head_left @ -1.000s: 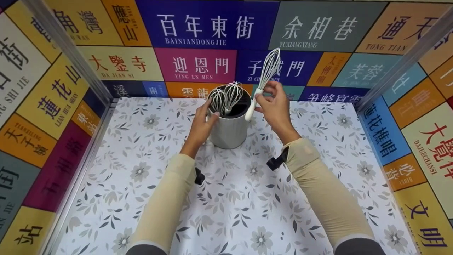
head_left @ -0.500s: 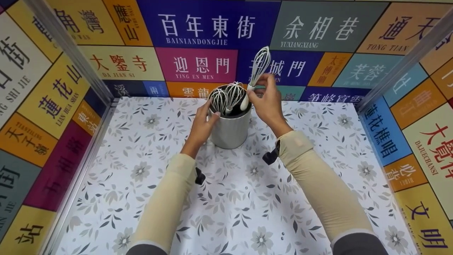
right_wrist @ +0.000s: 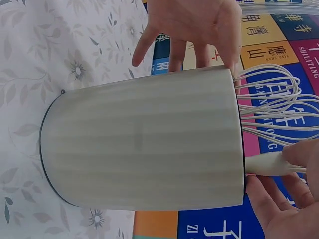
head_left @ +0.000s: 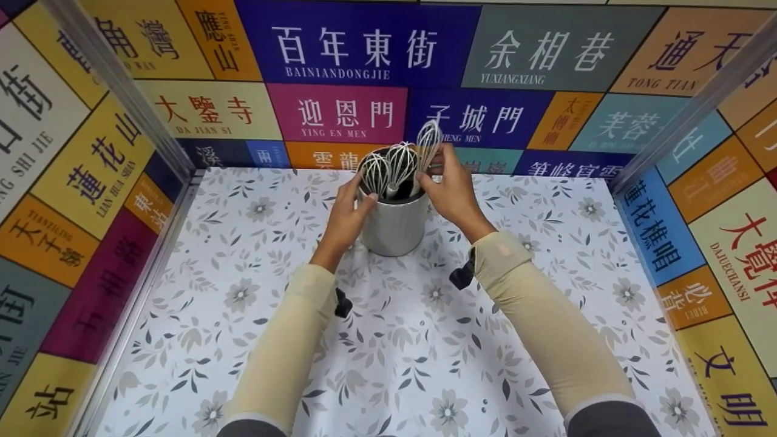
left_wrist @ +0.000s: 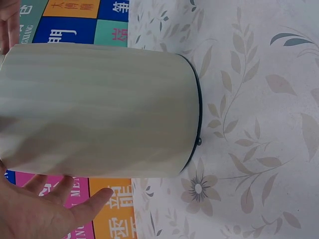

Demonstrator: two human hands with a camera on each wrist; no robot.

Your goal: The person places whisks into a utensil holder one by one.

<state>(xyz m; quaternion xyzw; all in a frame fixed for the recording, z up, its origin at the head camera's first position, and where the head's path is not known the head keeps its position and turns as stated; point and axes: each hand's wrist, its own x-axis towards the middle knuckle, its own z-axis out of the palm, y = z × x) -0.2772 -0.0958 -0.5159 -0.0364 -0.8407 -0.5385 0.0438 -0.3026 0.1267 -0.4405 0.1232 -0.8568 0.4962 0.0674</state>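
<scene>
A pale grey utensil canister with a dark inside stands upright near the back of the table. Two wire whisks are in it, wire ends up. My left hand holds its left side, thumb at the rim and several fingers partly hidden behind the wall. At the right of the opening, my right hand pinches a third whisk near where handle and wires meet. In the right wrist view, that whisk's pale handle passes into the canister's mouth, its lower end hidden.
The table has a white cloth with grey flowers and leaves. Colourful panels printed with characters, the back wall among them, rise behind and on both sides. Clear strips run along the corners.
My right hand has moved left and brought the whisk over the canister, then lowered it handle first into the opening. My left hand and the canister stay where they were.
</scene>
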